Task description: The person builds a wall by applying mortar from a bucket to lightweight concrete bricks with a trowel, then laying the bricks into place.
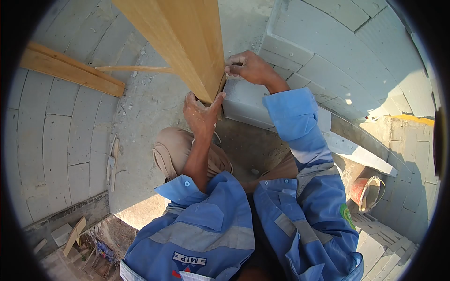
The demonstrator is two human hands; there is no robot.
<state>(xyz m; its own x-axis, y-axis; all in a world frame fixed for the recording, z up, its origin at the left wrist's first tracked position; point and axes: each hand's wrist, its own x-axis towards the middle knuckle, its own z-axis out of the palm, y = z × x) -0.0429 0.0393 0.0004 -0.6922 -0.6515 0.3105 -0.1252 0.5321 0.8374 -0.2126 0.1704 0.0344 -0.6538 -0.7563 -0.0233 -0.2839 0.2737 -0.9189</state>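
Note:
A thick wooden post (187,47) comes down from the top of the view to the floor, its lower end beside a pale block (246,96). My left hand (201,114) grips the foot of the post, with thumb and fingers on either side of its lower corner. Just above the block, my right hand (253,68) is closed, its fingertips pinched close to the post's right edge. Whatever those fingertips may hold is too small or hidden to name. A narrow dark gap shows between post and block.
Block walls stand at left (56,136) and right (347,56). A wooden beam (75,70) and a thin wood strip (136,69) lie toward the left. A red bucket (360,191) sits at lower right; wood scraps (75,236) lie at lower left.

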